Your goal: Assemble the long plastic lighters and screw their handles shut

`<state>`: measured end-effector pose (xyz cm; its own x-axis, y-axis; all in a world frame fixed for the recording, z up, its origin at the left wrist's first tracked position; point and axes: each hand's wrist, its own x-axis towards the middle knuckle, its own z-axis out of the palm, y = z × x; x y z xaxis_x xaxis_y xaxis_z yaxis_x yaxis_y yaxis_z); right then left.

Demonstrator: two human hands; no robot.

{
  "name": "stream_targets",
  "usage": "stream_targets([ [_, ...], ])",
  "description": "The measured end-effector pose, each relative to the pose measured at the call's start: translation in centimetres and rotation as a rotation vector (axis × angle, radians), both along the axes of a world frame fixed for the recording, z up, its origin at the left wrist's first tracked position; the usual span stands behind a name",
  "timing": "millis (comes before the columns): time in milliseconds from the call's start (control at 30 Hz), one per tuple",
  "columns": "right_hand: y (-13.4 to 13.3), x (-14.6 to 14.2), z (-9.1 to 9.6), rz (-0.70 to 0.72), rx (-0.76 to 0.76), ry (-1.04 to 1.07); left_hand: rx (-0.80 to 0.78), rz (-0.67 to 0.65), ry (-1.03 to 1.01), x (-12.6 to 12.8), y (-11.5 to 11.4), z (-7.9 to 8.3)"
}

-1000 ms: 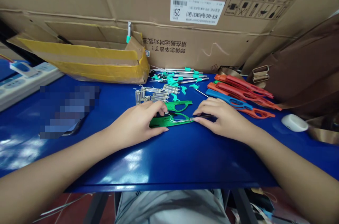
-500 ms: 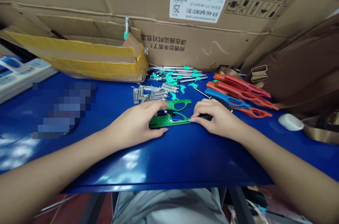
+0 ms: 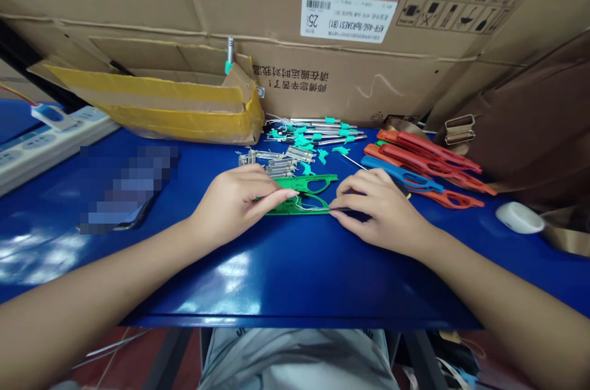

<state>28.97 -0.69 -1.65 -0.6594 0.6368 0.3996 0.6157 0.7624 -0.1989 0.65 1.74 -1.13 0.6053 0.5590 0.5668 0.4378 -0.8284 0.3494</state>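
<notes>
A green plastic handle piece point(image 3: 302, 204) lies flat on the blue table point(image 3: 295, 273) in front of me. My left hand point(image 3: 235, 202) presses on its left end with closed fingers, the forefinger stretched over it. My right hand point(image 3: 380, 209) pinches a thin dark metal rod at the piece's right tip. A second green handle piece point(image 3: 313, 182) lies just behind. Small clear metal-and-plastic parts point(image 3: 271, 163) sit beyond my left hand.
Orange and blue handle pieces point(image 3: 424, 166) are piled at right. Metal rods with teal tips point(image 3: 318, 130) lie by the big cardboard box point(image 3: 322, 27). A yellow-taped open carton point(image 3: 152, 101) sits at left, a power strip point(image 3: 41, 135) far left, a white oval object point(image 3: 519, 217) at right.
My left hand has slid right over the green piece, now covering more of it. My right hand stays pinched at its tip. The view shifted slightly.
</notes>
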Motion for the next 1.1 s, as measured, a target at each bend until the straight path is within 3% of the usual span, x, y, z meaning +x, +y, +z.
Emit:
stream_targets([
  [300, -0.2, -0.2, -0.3, 0.028, 0.024, -0.012, -0.076, 0.026, 0.239, 0.4, 0.2, -1.4],
  [567, -0.4, -0.5, -0.3, 0.020, 0.030, -0.023, -0.128, 0.013, 0.207, 0.3, 0.4, -2.1],
  [1100, -0.9, -0.4, -0.1, 0.070, 0.014, -0.145, -0.179, 0.030, 0.201, 0.1, 0.2, -1.7],
])
